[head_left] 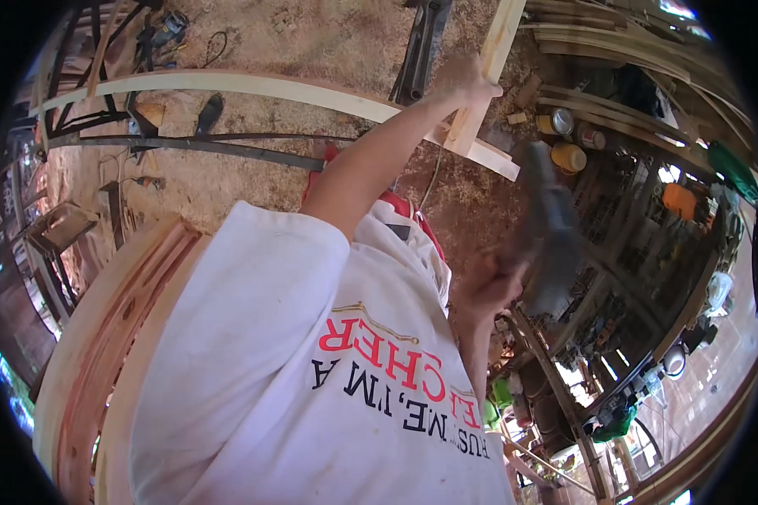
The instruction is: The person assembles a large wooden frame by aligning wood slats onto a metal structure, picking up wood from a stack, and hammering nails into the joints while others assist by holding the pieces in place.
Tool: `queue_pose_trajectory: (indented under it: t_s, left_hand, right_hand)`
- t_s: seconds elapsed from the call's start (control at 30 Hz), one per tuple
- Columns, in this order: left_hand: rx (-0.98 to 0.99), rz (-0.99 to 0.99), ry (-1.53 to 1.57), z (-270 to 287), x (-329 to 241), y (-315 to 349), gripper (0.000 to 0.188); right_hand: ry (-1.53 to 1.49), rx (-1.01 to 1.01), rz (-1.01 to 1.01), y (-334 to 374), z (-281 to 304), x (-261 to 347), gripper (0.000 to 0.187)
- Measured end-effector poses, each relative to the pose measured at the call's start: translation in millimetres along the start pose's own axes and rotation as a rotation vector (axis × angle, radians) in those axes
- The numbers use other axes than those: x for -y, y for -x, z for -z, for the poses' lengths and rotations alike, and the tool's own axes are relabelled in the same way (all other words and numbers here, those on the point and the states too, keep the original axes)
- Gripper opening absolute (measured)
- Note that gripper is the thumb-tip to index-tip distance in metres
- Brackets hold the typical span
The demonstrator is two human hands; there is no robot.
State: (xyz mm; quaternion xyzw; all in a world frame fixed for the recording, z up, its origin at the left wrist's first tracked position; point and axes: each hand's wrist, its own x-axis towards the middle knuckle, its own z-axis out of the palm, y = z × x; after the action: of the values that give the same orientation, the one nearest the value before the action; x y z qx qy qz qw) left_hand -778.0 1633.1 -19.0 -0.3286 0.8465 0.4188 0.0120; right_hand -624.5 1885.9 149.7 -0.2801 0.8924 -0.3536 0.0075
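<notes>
My left arm reaches across to the upper right. My left hand is closed round a pale wooden slat that slants upward. The slat's lower end lies across a long pale board, near that board's right end. In my right hand, raised right of my body, is a dark blue-grey power tool with a long body. Motion blurs this tool, so its exact kind cannot be made out. It is apart from the wood, with its upper end closest to the board's right end.
Dark metal tubes lie beyond the boards. Tins and a yellow container stand at right, by stacked timber and a cluttered rack. At left are a black metal frame, a shoe and thick planks.
</notes>
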Motion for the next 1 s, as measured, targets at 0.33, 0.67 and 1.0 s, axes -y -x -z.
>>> queue_pose_trajectory:
  t_s: [0.33, 0.67, 1.0]
  left_hand:
    - [-0.032, 0.006, 0.037, 2.0, 3.4, 3.8, 0.073]
    - [-0.020, -0.033, 0.102, 0.7, 9.3, -11.4, 0.062]
    - [-0.139, -0.069, 0.111, -13.6, 3.1, -4.2, 0.052]
  right_hand:
    - [-0.005, 0.146, -0.306, -33.5, 69.9, 80.7, 0.021]
    - [0.374, 0.514, -0.355, -52.3, 21.4, 25.1, 0.019]
    - [0.442, 0.528, -0.399, -18.0, -20.9, -15.0, 0.029]
